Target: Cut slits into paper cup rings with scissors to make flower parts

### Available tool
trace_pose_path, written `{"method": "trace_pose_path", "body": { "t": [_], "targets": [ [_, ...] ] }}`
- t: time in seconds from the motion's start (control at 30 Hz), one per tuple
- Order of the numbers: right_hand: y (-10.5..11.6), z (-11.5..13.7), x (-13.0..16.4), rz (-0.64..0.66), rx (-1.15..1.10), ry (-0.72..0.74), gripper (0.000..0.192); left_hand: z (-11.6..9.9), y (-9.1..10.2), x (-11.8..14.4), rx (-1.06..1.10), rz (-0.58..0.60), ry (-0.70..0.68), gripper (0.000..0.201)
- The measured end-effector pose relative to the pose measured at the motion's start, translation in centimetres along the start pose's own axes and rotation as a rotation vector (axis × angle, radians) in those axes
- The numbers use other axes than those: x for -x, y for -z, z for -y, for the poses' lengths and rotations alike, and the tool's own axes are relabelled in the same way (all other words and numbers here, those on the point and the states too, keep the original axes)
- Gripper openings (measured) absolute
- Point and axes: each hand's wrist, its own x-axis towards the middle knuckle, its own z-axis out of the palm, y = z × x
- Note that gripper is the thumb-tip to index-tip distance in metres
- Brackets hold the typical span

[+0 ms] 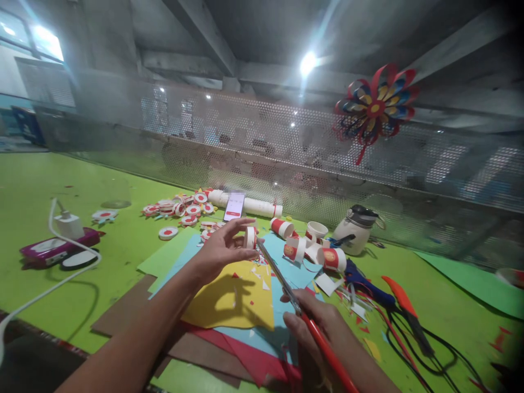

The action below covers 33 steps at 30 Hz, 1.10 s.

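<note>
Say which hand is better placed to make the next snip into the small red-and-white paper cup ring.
Right. The right hand holds the red-handled scissors, blades reaching the small red-and-white paper cup ring; the left hand is busy pinching that ring.

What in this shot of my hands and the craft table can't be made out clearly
Head view:
- Paper cup ring in the left hand: fingers cover its near side.
- Scissors: the right hand hides the handles; whether the blades touch the ring is unclear.
- Phone screen: too small to read.
- Behind the perforated screen: blurred shapes only.
- Green sheet: cut off by the right edge.
</note>
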Motion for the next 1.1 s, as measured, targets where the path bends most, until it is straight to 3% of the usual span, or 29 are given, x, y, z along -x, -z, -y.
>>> {"method": "trace_pose_path", "body": {
  "t": [0.2, 0.57, 0.9, 1.1],
  "targets": [
    [-0.6, 0.3, 0.2, -0.073, -0.071, 0.056, 0.034, -0.1, -0.2, 0.3, -0.054, 0.019, 0.028, 0.060],
    [-0.4, -0.4, 0.3, -0.122, 0.096, 0.134, 0.023, -0.3, -0.4, 0.4, -0.057, 0.038, 0.001, 0.058],
    [-0.3, -0.9, 0.3, -0.131, 0.194, 0.115, 0.036, -0.6, -0.7, 0.6, -0.044, 0.021, 0.010, 0.060],
    [-0.2, -0.6, 0.2, -0.139, 0.161, 0.136, 0.027, -0.7, -0.6, 0.6, -0.053, 0.015, 0.002, 0.061]
  ]
}}
